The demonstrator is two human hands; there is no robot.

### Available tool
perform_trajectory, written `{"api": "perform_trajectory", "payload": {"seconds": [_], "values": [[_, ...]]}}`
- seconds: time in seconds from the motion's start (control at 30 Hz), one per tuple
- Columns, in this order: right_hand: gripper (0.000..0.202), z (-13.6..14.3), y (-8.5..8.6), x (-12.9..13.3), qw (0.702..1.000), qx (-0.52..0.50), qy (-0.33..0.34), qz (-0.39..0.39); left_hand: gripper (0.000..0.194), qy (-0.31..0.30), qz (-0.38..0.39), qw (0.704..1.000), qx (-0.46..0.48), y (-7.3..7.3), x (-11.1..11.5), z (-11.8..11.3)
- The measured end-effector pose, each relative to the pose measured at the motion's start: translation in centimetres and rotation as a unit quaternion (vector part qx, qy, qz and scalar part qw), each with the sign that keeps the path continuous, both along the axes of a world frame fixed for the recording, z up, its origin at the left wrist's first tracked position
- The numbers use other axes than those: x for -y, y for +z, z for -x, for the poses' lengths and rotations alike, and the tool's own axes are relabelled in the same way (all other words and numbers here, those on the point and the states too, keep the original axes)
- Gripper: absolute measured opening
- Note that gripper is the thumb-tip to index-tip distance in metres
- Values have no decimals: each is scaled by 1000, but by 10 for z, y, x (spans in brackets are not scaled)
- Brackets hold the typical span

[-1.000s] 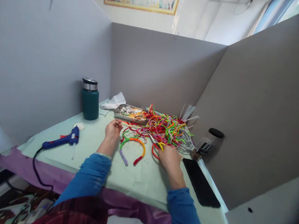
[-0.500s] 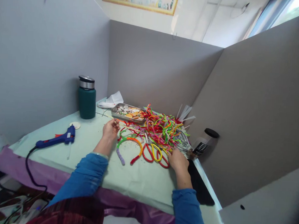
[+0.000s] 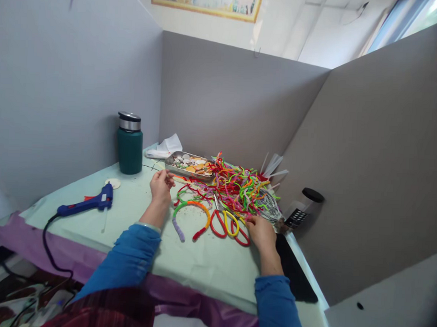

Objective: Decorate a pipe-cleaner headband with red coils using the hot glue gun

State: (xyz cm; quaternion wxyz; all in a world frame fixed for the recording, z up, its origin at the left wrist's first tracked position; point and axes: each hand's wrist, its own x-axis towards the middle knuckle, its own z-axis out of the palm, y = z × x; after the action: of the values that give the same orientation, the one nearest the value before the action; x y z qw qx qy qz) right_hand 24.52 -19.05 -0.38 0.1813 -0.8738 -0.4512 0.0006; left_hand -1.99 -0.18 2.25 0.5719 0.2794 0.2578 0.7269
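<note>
My left hand (image 3: 161, 186) is above the table, left of the headband, its fingers pinched on something thin that I cannot make out. My right hand (image 3: 261, 232) is closed beside the scissor handles, its fingertips at the near edge of the pile of coloured pipe cleaners (image 3: 239, 186); what it holds is too small to name. Between the hands lies a headband (image 3: 192, 204) wrapped in purple, green, orange and red. Scissors with red handles (image 3: 218, 224) and scissors with yellow handles (image 3: 230, 224) overlap just right of it.
A metal tray of small pieces (image 3: 181, 172) stands behind my left hand. At the left are a green bottle (image 3: 129, 151), a blue glue gun (image 3: 86, 205) with its cord, and a white disc (image 3: 113, 183). A clear jar with a black lid (image 3: 298, 211) stands at the right.
The whole view has shifted slightly. The pale strand that stuck up from my left hand is less visible now. Both hands stay in nearly the same places over the table.
</note>
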Motion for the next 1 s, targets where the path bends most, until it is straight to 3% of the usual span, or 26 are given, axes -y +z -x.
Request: {"api": "perform_trajectory", "payload": {"seconds": [0.17, 0.3, 0.53, 0.77, 0.9, 1.0], "values": [[28, 2, 3, -5, 982, -10, 26, -185, 8, 8, -2, 1000, -13, 0, 0, -1], [27, 1, 9, -5, 962, -78, 36, -259, 5, 16, 49, 998, -33, -4, -5, 0], [26, 0, 15, -6, 983, -32, 23, -178, 9, 82, 48, 995, -35, -8, -13, 3], [26, -9, 20, -13, 987, -15, 67, -144, 17, 250, -72, 961, -89, -1, -11, 9], [30, -13, 31, -26, 981, 13, 55, -187, 21, 274, -113, 939, -172, 0, -6, 7], [30, -2, 39, -40, 978, 49, 50, -195, 23, 286, -109, 890, -338, -6, -6, 6]]}}
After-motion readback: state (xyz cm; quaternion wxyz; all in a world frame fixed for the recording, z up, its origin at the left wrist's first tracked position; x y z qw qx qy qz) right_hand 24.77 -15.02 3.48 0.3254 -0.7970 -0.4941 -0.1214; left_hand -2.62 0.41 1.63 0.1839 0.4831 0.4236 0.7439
